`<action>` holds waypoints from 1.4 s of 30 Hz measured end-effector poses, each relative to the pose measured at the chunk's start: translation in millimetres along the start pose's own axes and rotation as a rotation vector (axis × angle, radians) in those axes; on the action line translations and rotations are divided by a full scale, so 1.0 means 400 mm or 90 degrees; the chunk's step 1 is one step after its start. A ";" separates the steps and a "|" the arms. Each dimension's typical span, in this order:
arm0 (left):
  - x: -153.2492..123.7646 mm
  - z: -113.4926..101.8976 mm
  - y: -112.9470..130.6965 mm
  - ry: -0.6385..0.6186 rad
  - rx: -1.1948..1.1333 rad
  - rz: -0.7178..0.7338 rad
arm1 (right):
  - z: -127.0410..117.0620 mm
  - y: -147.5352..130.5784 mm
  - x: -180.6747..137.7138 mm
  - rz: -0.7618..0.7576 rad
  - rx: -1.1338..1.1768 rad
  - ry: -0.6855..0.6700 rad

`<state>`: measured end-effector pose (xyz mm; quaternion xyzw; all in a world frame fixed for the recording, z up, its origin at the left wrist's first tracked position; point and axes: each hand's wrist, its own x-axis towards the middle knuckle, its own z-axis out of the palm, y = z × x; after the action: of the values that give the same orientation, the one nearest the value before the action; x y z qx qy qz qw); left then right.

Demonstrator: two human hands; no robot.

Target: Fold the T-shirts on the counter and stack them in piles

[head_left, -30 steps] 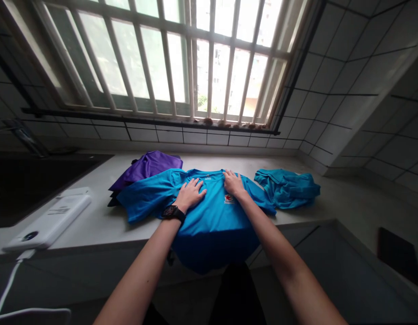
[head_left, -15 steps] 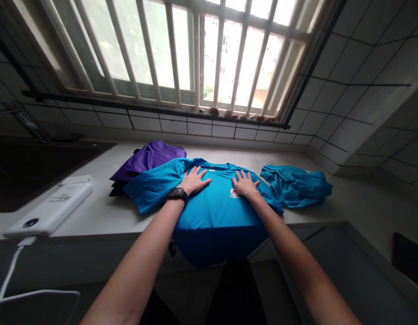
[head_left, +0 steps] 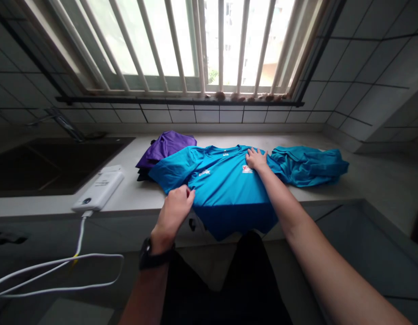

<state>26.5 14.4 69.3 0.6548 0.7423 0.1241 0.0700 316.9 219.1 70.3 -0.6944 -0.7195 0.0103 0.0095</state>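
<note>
L hand (head_left: 176, 207) curled, R hand (head_left: 256, 159) flat, at blue tee (head_left: 229, 189), ctr frame.
R: fingers spread nr collar (head_left: 225, 150), released. L: at tee's frame-L edge; can't tell if cloth's pinched. Tee on tabletop (head_left: 137, 194), btm hanging over front edge. Purple cloth (head_left: 171, 146) behind tee's frame-L sleeve (head_left: 175, 167); teal cloth (head_left: 312, 166) frame R.

Counter (head_left: 229, 137): shirt (head_left: 225, 189), teal bundle (head_left: 310, 166), purple pile (head_left: 170, 146), white device (head_left: 99, 187).
</note>
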 end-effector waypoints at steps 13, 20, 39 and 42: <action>-0.233 0.208 -0.015 -0.111 -0.750 0.062 | 0.052 -0.133 -0.128 -0.068 0.107 -0.027; -0.224 0.210 -0.017 -0.164 -1.098 -0.201 | 0.066 -0.128 -0.118 -0.066 0.115 -0.007; -0.130 0.052 -0.051 0.333 -0.209 0.013 | 0.055 -0.133 -0.132 -0.067 0.115 -0.007; 0.002 -0.005 0.026 0.187 -0.030 0.115 | 0.051 -0.133 -0.135 -0.066 0.117 -0.012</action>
<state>35.9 16.2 74.2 0.6915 0.6797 0.2420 -0.0353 265.0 163.3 51.4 -0.6523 -0.7505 0.0822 0.0672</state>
